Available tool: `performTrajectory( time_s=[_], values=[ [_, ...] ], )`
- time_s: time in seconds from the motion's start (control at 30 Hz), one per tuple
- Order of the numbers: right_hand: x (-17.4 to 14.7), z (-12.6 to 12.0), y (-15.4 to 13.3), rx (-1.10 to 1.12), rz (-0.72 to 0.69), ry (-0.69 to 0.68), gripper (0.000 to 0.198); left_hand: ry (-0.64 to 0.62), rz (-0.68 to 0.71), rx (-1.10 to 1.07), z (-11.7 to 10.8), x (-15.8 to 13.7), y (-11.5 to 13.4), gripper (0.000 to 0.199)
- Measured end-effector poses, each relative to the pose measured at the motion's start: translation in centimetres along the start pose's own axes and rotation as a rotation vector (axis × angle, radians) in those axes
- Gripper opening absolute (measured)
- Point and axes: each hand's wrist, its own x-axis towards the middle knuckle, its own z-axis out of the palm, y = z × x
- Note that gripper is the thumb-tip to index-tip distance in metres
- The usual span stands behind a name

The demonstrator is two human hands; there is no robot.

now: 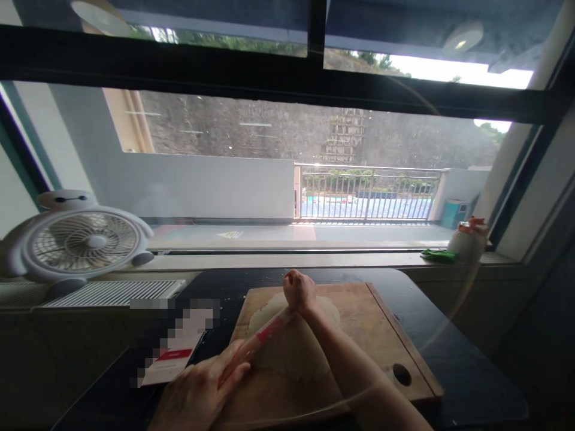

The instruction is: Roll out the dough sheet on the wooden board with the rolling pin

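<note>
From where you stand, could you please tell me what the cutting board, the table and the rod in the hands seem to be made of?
Cutting board: likely wood; matte, with mottled brown tones. Table: perhaps wood or laminate; dark, with fine streaks and a soft sheen. Rod: possibly plastic or plastic-wrapped; it looks glossy and partly clear, with a pinkish-red stretch, but its ends are hidden.
</note>
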Motion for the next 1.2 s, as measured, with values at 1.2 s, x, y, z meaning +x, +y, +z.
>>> performTrajectory(
  time_s=[1.2],
  values=[
    [-7.6, -10.7, 13.6, -0.328, -0.329, -0.045, 0.037, 0.021, 0.236, 0.087, 4.8, 20.3, 12.9, 0.056]
  ],
)
